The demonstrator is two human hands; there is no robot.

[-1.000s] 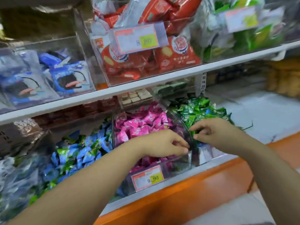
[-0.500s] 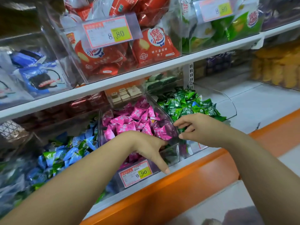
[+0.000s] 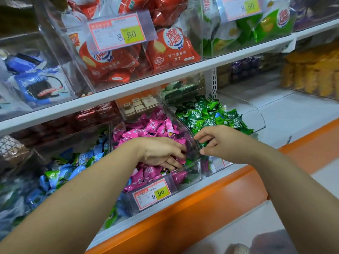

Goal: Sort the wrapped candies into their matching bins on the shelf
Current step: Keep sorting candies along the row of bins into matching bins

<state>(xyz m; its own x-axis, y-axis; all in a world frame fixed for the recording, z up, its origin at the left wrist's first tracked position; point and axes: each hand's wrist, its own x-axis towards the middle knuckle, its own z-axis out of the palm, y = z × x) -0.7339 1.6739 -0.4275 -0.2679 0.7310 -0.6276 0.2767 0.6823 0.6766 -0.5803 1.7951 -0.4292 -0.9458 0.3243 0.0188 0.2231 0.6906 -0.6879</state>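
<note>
Upper shelf (image 3: 165, 79): clear bins of red packets (image 3: 170, 48), green packets (image 3: 256, 26) and blue packets (image 3: 36, 85).

Lower shelf (image 3: 293, 114): white, with an orange front edge (image 3: 220, 189). Three clear candy bins stand side by side on it.
- Left: blue candies (image 3: 64, 171), with some green wrappers mixed in.
- Middle: pink bin (image 3: 191, 172), holding pink candies (image 3: 146, 129). Its front carries a price tag (image 3: 152, 194) reading 9.90.
- Right: green bin (image 3: 256, 118), holding green candies (image 3: 205, 114).

Left hand (image 3: 161, 153): inside the pink bin at its front right corner, palm down on the pile. Grip apart, fingers spread over the pink candies, nothing seen clamped. A stray green candy (image 3: 188, 161) lies in the pink bin just beside the fingertips.

Right hand (image 3: 220, 142): over the divider between the pink and green bins. Fingers and thumb are curled inward. A green wrapper shows between them, but I cannot tell whether the grip is clamped on it or the wrapper lies behind.
</note>
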